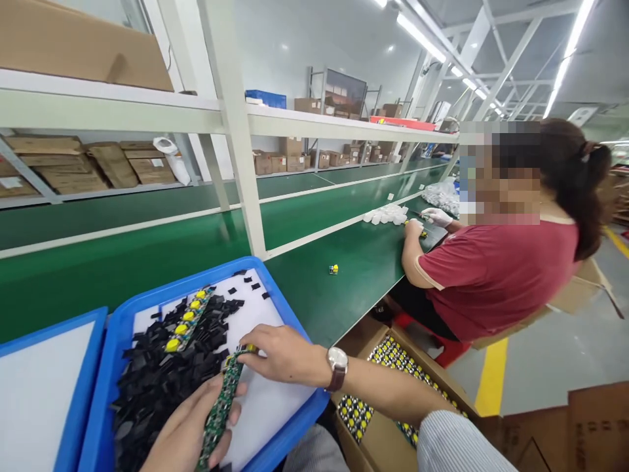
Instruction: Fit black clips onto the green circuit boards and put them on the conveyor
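L hand (pixel 189 429), R hand (pixel 280 354) grip clamped on PCB strip (pixel 225 392) over blue tray (pixel 289 313); green conveyor bench (pixel 354 275), factory racks (pixel 295 121).

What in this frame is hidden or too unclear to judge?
Head view:
1. Strip: lower end covered by the left hand and cut by the bottom edge.
2. Right hand: its fingers hide whether it grips the strip's top.
3. Yellow piece on the belt: too small to identify.
4. Co-worker's hands: too far to tell what they hold.
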Motion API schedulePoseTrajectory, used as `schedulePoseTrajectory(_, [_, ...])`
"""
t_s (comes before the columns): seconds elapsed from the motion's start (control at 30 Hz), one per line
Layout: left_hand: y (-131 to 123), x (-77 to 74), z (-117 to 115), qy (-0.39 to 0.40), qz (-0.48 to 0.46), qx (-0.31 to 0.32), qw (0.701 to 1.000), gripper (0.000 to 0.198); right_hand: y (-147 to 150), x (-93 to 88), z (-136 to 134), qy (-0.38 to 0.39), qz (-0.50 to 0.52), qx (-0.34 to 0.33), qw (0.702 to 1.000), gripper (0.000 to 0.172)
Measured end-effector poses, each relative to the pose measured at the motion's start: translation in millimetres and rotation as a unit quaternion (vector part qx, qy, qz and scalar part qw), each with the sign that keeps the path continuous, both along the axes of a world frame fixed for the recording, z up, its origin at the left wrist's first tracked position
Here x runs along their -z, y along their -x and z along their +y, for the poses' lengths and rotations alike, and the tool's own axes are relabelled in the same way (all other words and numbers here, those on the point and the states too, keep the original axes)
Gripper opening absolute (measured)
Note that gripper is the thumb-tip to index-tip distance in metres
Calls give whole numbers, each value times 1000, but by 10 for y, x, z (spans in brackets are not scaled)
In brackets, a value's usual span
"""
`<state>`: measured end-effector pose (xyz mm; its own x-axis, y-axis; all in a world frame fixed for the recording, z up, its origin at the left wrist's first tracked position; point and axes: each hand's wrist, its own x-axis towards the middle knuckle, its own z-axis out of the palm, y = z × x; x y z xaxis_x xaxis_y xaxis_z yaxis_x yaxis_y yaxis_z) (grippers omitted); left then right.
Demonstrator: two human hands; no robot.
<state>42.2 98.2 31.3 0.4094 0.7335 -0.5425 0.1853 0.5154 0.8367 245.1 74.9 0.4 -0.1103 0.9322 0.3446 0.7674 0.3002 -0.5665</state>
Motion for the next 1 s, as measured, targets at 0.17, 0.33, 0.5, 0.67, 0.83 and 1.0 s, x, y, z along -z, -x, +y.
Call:
schedulePoseTrajectory(0.17, [65, -56, 1, -28, 20, 14, 999, 56, -251, -41, -77, 96, -22, -111, 989, 30])
schedulePoseTrajectory(0.33, [29, -110, 86, -12, -8, 136, 991, 49, -263, -119, -99, 67, 112, -182, 975, 51])
schedulePoseTrajectory(0.5, [-154, 17, -82, -51, -79, -8, 996, 39, 36, -14, -138, 19, 78, -46, 996, 23])
schedulePoseTrajectory(0.67, [-113, 114, -73, -46, -64, -15, 997, 41, 25, 60, -251, 8, 51, -28, 998, 27])
schedulePoseTrajectory(0.83, [-37, 121, -59, -12, -60, 126, 990, 45, 19, -26, -395, 48, 169, -162, 971, 56])
schedulePoseTrajectory(1.0, [-146, 253, -177, -35, -86, 49, 994, 53, 198, 95, -496, 45, 239, -77, 967, 35])
